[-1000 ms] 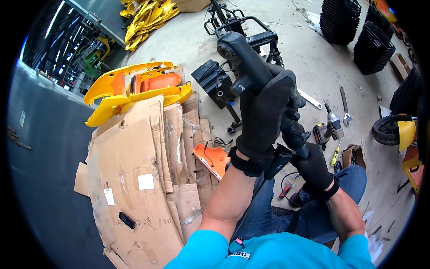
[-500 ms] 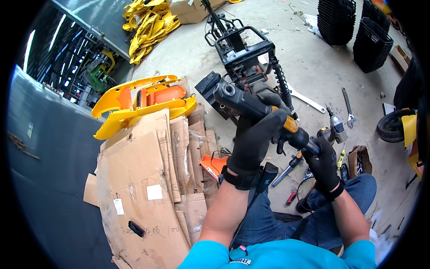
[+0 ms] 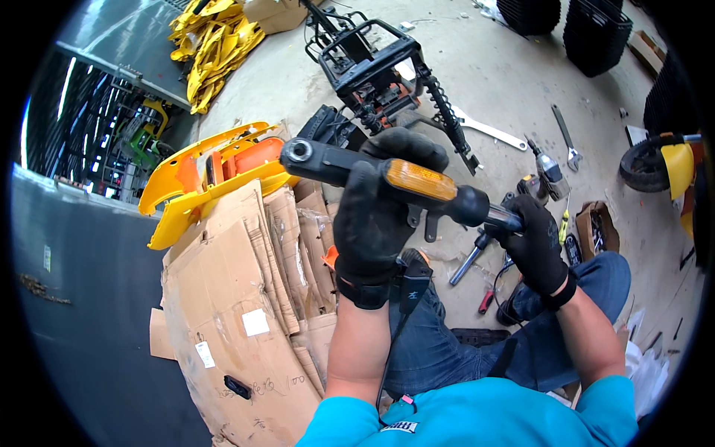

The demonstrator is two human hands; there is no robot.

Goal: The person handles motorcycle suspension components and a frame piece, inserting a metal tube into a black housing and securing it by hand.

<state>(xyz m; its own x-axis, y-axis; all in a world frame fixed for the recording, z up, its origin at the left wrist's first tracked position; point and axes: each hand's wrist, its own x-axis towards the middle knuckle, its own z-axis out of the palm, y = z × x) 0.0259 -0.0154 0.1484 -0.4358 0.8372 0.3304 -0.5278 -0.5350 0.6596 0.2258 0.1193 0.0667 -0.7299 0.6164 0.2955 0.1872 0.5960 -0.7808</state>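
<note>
Both my hands wear black gloves and hold up a black fork leg (image 3: 328, 161) with an amber reflector on its side. My left hand (image 3: 372, 223) is wrapped around its body, just left of the reflector. At the right end, the fingers of my right hand (image 3: 538, 242) close round the shiny metal tube. The leg lies nearly level, its ringed eyelet end pointing left. Beyond it stands a black frame (image 3: 380, 63) with a coil-spring shock absorber (image 3: 445, 104). Below the leg, a short metal tube with a black collar (image 3: 468, 261) rests on the floor.
Flattened cardboard (image 3: 223, 298) with yellow and orange body panels (image 3: 194, 175) lies at left. A large wrench (image 3: 491, 132), an adjustable wrench (image 3: 567, 141), a power tool (image 3: 550, 173) and a small open box (image 3: 598, 227) lie on the floor at right. Black baskets (image 3: 596, 37) stand farther back.
The fork leg has turned from a steep slant to nearly level, its reflector now facing me. My left hand has moved left with it. The background has shifted up and left in view.
</note>
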